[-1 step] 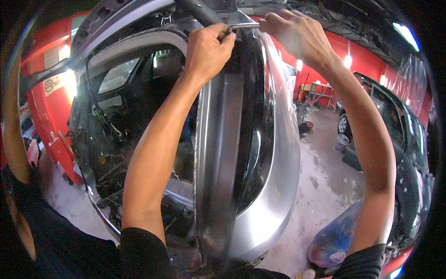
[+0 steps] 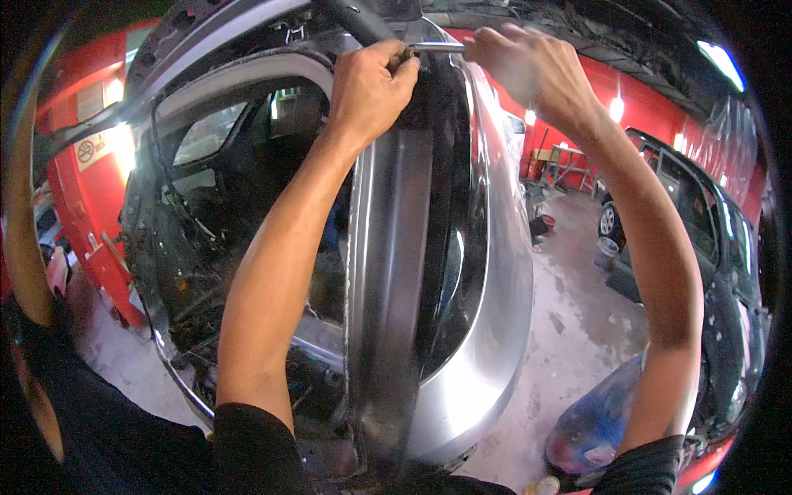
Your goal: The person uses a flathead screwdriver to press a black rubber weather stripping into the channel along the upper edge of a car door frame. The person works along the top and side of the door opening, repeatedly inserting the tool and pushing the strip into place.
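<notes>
Both my arms reach up and forward over the open edge of a stripped silver car body (image 2: 487, 388). A silver metal-rod tool (image 2: 437, 47) spans the gap between my hands, too little of it showing to tell its exact kind. My left hand (image 2: 371, 91) is closed, with thumb and forefinger pinching the rod's left end, where a small dark piece shows. Around the rod's right end my right hand (image 2: 536, 78) is curled, partly smeared by motion. Just behind my left fingers, a thick black tube (image 2: 359, 21) slants down to the car's upper corner.
A window opening (image 2: 247, 165) exposes the stripped interior at left. Another person's raised arm (image 2: 23, 198) and black shirt (image 2: 107, 412) are at far left. A dark car (image 2: 701, 190) stands at right, near a bucket (image 2: 607, 252). A blue-and-red rounded object (image 2: 590, 421) lies below my right arm.
My right hand and the rod's right end have shifted very slightly to the right and down. My left hand keeps its pinch in nearly the same place.
</notes>
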`<action>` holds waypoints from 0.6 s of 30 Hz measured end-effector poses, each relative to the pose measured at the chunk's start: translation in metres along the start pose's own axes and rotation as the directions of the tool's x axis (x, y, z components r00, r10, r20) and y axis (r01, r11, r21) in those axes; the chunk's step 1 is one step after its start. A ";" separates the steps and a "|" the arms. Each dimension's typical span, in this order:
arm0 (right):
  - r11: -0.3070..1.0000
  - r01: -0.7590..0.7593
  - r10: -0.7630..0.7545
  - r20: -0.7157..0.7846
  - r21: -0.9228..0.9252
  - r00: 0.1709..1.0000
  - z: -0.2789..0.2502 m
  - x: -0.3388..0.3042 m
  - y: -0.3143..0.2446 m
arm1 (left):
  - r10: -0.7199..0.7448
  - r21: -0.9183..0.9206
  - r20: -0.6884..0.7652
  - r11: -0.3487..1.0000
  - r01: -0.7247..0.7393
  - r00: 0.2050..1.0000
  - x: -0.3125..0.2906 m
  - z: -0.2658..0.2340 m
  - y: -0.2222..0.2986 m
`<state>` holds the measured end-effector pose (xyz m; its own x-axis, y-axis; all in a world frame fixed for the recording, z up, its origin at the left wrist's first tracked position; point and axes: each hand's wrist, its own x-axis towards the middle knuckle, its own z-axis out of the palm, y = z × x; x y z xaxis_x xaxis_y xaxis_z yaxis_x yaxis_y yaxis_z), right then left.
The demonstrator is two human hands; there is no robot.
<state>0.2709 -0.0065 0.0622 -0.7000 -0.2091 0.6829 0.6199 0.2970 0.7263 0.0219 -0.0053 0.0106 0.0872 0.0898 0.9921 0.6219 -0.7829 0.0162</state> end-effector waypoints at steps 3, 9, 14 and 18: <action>0.992 -0.117 0.111 0.123 0.039 0.986 -0.014 -0.004 -0.025 | 0.060 -0.009 -0.032 0.998 -0.060 0.998 0.003 -0.003 -0.005; 0.947 -0.322 0.301 0.364 -0.004 0.881 -0.028 0.007 -0.060 | 0.029 0.081 0.040 0.996 -0.032 0.999 0.007 -0.002 -0.012; 0.910 -0.411 0.348 0.460 0.043 0.817 -0.037 0.014 -0.080 | 0.081 0.099 0.077 0.991 -0.088 0.994 0.007 -0.003 -0.020; 0.918 -0.390 0.325 0.430 0.071 0.842 -0.037 0.011 -0.087 | 0.084 0.104 0.094 0.990 -0.094 0.992 0.007 -0.002 -0.023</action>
<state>0.2221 -0.0696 0.0095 -0.5410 0.3210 0.7774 0.8168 0.4208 0.3947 0.0071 0.0119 0.0179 0.2118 0.0806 0.9740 0.6886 -0.7195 -0.0901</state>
